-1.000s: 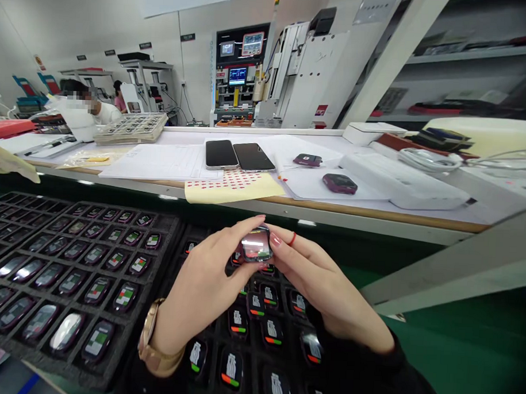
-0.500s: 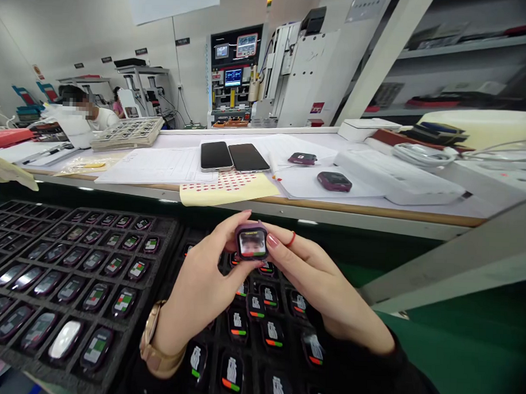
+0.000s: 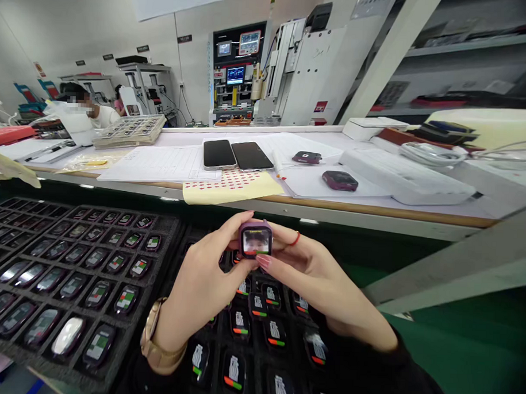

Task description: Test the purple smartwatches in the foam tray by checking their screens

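Between both hands I hold a purple smartwatch (image 3: 256, 240) upright, its lit screen turned toward me with a blurred picture and a red and green strip along the bottom. My left hand (image 3: 212, 275) is closed round the watch's left side, thumb beneath it. My right hand (image 3: 306, 273) grips the right side, its thumb tip at the lower edge of the screen. Below my hands lies a black foam tray (image 3: 255, 357) of watches with lit screens showing white characters over red and green bars. My forearms and hands hide part of it.
At the left, another foam tray (image 3: 123, 361) holds rows of similar watches. The bench shelf ahead carries two phones (image 3: 220, 154), paper sheets (image 3: 152, 164), two purple watches (image 3: 340, 181) and a white box (image 3: 406, 176). A slanted white post (image 3: 455, 255) stands at the right.
My right thumb has slid down from the screen's right side to its lower edge. The watch stays in both hands, and the view has shifted slightly.
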Demonstrator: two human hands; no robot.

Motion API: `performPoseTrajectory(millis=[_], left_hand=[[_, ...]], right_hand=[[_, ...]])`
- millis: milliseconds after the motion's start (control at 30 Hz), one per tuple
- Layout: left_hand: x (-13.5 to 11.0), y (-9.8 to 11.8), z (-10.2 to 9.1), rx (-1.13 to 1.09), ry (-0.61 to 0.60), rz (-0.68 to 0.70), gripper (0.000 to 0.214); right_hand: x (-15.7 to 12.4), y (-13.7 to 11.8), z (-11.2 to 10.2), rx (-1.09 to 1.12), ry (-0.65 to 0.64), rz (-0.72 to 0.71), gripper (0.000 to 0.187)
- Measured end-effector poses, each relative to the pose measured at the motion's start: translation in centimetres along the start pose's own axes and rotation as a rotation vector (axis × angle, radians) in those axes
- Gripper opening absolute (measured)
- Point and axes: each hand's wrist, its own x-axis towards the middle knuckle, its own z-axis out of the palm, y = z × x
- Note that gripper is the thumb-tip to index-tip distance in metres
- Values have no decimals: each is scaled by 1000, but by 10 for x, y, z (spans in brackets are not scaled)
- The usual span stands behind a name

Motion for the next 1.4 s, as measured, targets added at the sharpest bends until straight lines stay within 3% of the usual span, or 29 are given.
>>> performPoseTrajectory(millis=[167, 567, 800, 967, 1267, 1400], left_hand=[[-1, -1, -1, 4, -19, -25, 60], [-3, -2, 2, 130, -31, -34, 61], [-5, -3, -2, 121, -37, -6, 62], [-3, -1, -2, 104, -35, 9, 63], [-3, -1, 0, 113, -27, 12, 62], [-2, -1, -1, 109, -40, 17, 61]], right_hand=[[1, 5, -1, -85, 9, 8, 55], [2, -9, 9, -1, 105, 74, 41], [3, 1, 3, -62, -2, -3, 51], [2, 1, 2, -42, 3, -31, 48], [2, -7, 9, -36, 108, 52, 47], [2, -5, 5, -36, 55, 31, 46]])
